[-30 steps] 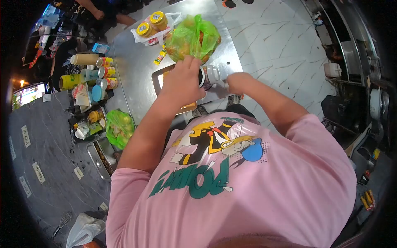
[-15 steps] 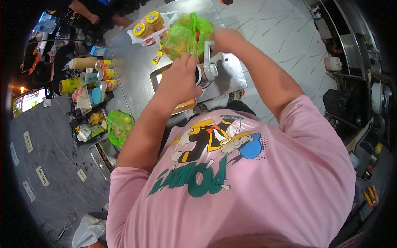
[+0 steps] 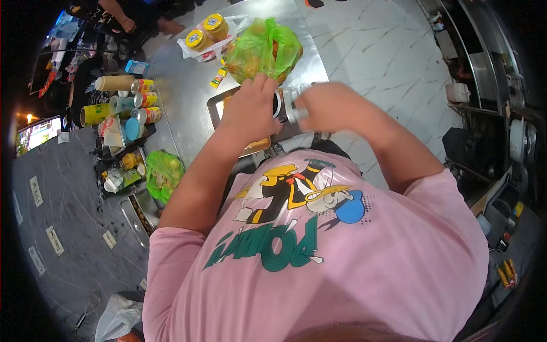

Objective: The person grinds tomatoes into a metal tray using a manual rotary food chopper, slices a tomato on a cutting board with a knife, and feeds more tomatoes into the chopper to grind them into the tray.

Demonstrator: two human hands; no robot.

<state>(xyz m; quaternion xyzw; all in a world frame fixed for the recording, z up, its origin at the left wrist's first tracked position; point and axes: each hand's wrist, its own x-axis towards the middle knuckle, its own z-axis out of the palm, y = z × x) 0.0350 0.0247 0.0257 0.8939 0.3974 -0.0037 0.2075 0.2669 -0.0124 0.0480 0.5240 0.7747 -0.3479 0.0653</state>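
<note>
A white hand-cranked rotary grater [image 3: 289,104] is held over a dark-rimmed tray [image 3: 213,107] at the near edge of the steel table. My left hand [image 3: 249,111] is wrapped around the grater's body, hiding most of it. My right hand [image 3: 330,107], slightly smeared by motion, closes on the crank at the grater's right side. Part of something orange-brown [image 3: 257,145] shows in the tray beneath my left wrist. Just beyond my hands sits a green plastic bag [image 3: 265,54] of round produce. A small yellow packet [image 3: 219,75] lies to its left.
Two yellow-lidded jars [image 3: 206,33] stand in a white bag at the far left of the steel table [image 3: 182,85]. Several cans [image 3: 146,100], cups and another green bag [image 3: 164,175] line the left side. Another person's hand [image 3: 129,25] shows at the top left.
My right hand has swung the crank from its far position toward me and is now nearer my body. My left hand keeps its place on the grater.
</note>
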